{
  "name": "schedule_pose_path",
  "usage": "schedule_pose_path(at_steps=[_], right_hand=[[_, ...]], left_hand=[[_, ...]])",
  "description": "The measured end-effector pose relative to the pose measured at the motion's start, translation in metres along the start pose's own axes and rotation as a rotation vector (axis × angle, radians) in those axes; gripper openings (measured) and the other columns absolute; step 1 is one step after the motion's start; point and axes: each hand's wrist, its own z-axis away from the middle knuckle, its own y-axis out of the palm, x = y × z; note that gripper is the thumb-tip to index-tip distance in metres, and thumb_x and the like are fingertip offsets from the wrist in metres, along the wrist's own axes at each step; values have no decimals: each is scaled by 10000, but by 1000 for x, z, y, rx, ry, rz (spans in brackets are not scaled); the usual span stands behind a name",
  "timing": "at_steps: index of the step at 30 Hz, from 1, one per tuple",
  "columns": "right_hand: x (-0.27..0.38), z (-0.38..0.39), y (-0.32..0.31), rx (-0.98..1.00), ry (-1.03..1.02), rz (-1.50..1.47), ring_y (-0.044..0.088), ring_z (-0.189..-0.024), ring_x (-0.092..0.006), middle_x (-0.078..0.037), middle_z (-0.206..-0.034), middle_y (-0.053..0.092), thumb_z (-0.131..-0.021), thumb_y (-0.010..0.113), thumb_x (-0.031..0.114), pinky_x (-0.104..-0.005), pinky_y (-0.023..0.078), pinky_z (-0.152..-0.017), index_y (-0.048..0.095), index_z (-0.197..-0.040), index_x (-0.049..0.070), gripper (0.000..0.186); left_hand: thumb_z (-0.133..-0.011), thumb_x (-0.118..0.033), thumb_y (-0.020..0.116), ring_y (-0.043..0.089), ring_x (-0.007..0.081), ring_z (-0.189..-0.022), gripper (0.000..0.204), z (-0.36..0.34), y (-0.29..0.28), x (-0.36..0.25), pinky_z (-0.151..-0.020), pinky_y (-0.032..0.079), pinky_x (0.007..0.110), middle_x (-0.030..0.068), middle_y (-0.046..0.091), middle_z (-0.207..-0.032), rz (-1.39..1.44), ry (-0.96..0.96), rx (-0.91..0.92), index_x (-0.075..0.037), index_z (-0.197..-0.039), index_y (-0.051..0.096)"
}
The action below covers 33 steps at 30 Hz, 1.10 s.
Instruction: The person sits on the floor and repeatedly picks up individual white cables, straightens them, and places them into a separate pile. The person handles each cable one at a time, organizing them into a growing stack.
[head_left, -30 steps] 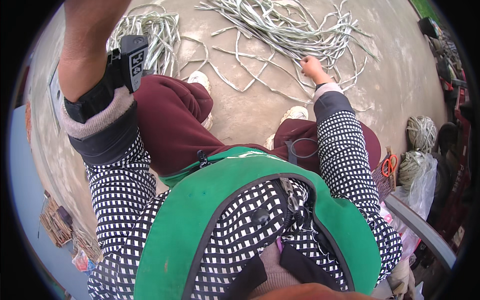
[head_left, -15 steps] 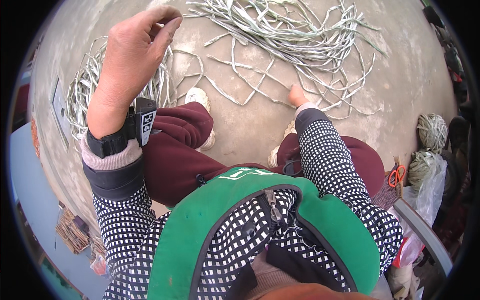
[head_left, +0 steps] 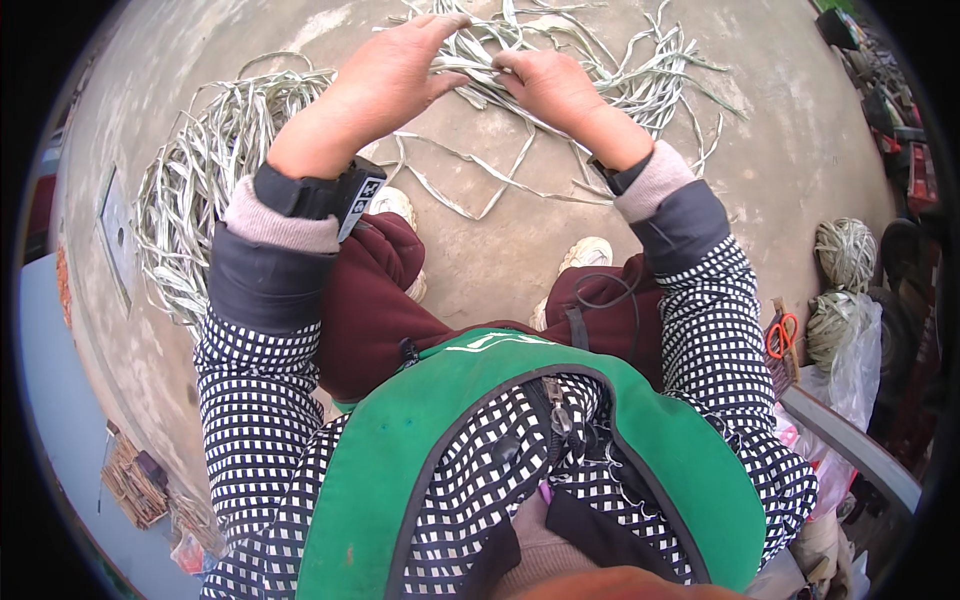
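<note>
My left hand [head_left: 395, 80] is over the near left edge of a loose pile of pale grey-green flat strands [head_left: 640, 95]. Its thumb stands apart from the fingers, with strands visible beyond the gap. My right hand [head_left: 560, 90] is just to the right, its thumb and fingers pinched together at the pale strands; the exact grip is partly hidden by the fingers. A second heap of the same strands [head_left: 190, 190] lies on the floor by my left forearm. A few loose strands [head_left: 480, 205] trail across the floor between my shoes.
At the right are a wound ball of strands [head_left: 848, 255], orange-handled scissors [head_left: 781, 336], a clear plastic bag [head_left: 850, 370] and a grey metal bar [head_left: 850, 445]. A blue surface [head_left: 65, 360] at the left has a bundle of thin sticks [head_left: 135, 480] near it.
My left hand has moved right and its thumb and fingers have parted. My right hand has come up from near my right knee to the strand pile, beside the left hand.
</note>
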Motion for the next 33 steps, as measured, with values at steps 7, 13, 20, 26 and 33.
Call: schedule_pose_path(at_steps=[7, 13, 20, 26, 33], right_hand=[[12, 18, -78, -97, -94, 78, 613, -683, -311, -152, -721, 610, -808, 610, 136, -385, 480, -623, 619, -978, 87, 177], [-46, 55, -102, 109, 278, 18, 543, -555, -187, -102, -642, 596, -858, 616, 202, -333, 434, -558, 633, -862, -6, 208], [-13, 42, -110, 43, 240, -678, 496, -575, -36, 0, -735, 611, -917, 592, 235, -198, 405, -499, 619, -932, -13, 250], [40, 28, -110, -43, 306, -1112, 535, -661, -56, -4, -747, 595, -925, 567, 126, -197, 454, -629, 619, -944, 5, 133], [24, 24, -94, -182, -10, -882, 575, -917, -126, -68, -1079, 585, -852, 663, 216, -266, 482, -773, 469, -1253, 27, 484]], left_hand=[[-887, -158, 580, 628, 326, -777, 157, -10, -21, -7, -684, 494, 371, 146, 646, -878, -159, 25, -140, -39, -981, 621], [-879, -111, 540, 632, 317, -746, 137, -4, -44, 0, -658, 486, 396, 226, 630, -824, -3, -504, -246, -19, -951, 611], [-812, -247, 687, 612, 303, -682, 297, -11, 1, -11, -630, 475, 384, 153, 613, -729, 142, -289, 205, -6, -938, 569], [-773, -352, 735, 591, 142, -581, 371, -19, 24, -53, -536, 475, 291, 81, 624, -697, 270, -138, 478, -1, -755, 618], [-917, -274, 589, 544, 73, -590, 259, -20, 22, -46, -537, 449, 201, 15, 614, -733, 838, -336, 358, -26, -961, 649]])
